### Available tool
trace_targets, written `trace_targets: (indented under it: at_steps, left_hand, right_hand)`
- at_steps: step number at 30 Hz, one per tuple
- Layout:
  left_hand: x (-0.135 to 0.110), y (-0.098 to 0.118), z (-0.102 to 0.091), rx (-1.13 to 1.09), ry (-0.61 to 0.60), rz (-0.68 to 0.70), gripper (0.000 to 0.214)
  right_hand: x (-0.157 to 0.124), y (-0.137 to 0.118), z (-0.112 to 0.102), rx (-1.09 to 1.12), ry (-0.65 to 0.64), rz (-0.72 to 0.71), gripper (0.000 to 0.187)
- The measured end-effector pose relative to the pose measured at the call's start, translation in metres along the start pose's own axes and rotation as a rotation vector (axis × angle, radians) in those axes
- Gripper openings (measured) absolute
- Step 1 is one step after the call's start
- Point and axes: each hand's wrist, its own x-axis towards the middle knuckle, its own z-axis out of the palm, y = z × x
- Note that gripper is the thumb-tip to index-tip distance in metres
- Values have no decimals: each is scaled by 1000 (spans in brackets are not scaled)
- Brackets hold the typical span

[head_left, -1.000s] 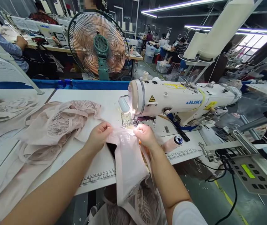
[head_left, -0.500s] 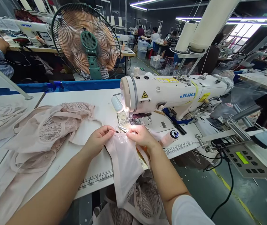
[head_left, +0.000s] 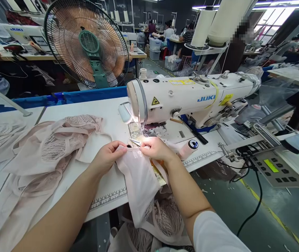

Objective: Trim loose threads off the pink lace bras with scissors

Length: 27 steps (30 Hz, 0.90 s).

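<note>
My left hand [head_left: 109, 156] pinches the top edge of a pale pink fabric piece [head_left: 138, 182] that hangs over the table's front edge. My right hand [head_left: 158, 149] is closed on small metal thread snips [head_left: 135, 142], whose blades point left at that same edge, between the two hands. Both hands sit just in front of the needle area of the white JUKI sewing machine [head_left: 186, 99], under its bright lamp. More of the pink lace garment hangs below the table, by my lap.
A heap of pink lace garments [head_left: 52, 147] lies on the white table [head_left: 104, 112] at the left. A pink thread spool [head_left: 187, 149] rests right of my right hand. A standing fan [head_left: 86, 42] is behind; a control panel [head_left: 275, 169] at right. Other workers sit far back.
Both hands drew the fabric edge back from the needle toward me. The snips have appeared in my right hand, pointing at the edge. The view shifted left and down.
</note>
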Motion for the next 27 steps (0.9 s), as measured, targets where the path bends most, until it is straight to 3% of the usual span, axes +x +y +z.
trace_targets:
  at_steps: [7,11,14,17,19,23,27]
  left_hand:
    - [-2,5,2,20,15,-8,25]
    - [-1,4,1,-4,34,-45,25]
    - [-1,3,0,-49,20,-111,26]
    - [-1,3,0,-83,-1,-161,26]
    - [-2,3,0,-92,-28,-173,25]
    - [-3,3,-1,-99,-79,-160,25]
    - [-3,2,-1,-73,-89,-139,26]
  right_hand:
    - [-2,-2,-3,-25,-60,-31,22]
    - [-2,-1,-7,33,-10,87,30]
    - [-7,-2,-8,-187,62,182,22]
    - [-19,-4,-6,-440,21,207,10]
    - [-24,-5,-2,-536,-13,203,15]
    - [-25,-7,7,-656,-28,280,29]
    - [-31,-7,4,-616,48,334,28]
